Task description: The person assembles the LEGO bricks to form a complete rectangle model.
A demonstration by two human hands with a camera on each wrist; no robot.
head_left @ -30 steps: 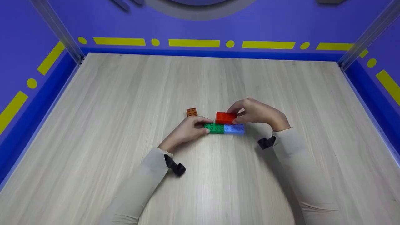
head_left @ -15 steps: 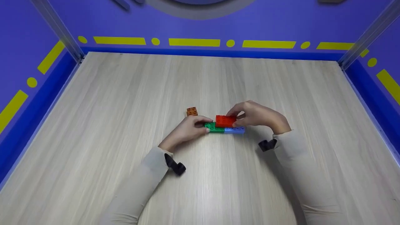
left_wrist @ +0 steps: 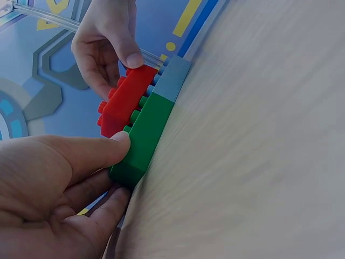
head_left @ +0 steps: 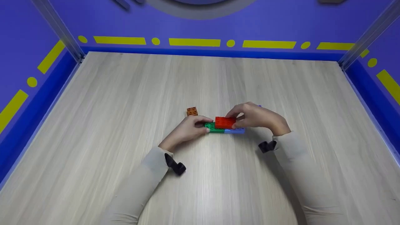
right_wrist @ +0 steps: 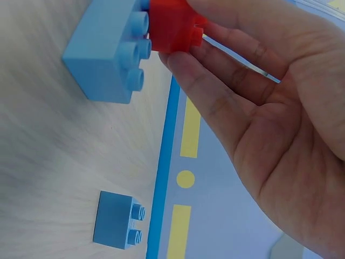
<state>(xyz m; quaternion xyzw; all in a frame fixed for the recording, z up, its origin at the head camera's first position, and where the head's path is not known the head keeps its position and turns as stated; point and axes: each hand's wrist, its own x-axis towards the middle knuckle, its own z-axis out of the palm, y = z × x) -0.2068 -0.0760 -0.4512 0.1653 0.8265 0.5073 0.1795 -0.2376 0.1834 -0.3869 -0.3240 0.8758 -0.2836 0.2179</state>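
Observation:
A green brick point(head_left: 212, 131) and a light blue brick point(head_left: 235, 131) lie end to end on the table in the head view. My left hand point(head_left: 187, 129) pinches the green brick's left end between thumb and fingers. Above the seam of these two is a red brick point(head_left: 224, 122), gripped at its right end by my right hand point(head_left: 257, 115). In the left wrist view, studs show under the red brick point(left_wrist: 126, 102), along the green brick point(left_wrist: 143, 143); whether it touches them I cannot tell. The right wrist view shows bare studs on the blue brick point(right_wrist: 97, 54).
A small orange brick point(head_left: 192, 111) sits just beyond my left hand. Another small blue brick point(right_wrist: 113, 220) stands on the table in the right wrist view, mostly hidden behind my right hand in the head view. Blue panels point(head_left: 200, 29) wall the wooden table point(head_left: 156, 81).
My right hand has brought the red brick toward me and down over the green and blue bricks. A bit of the small blue brick now shows behind it. The left hand has stayed put.

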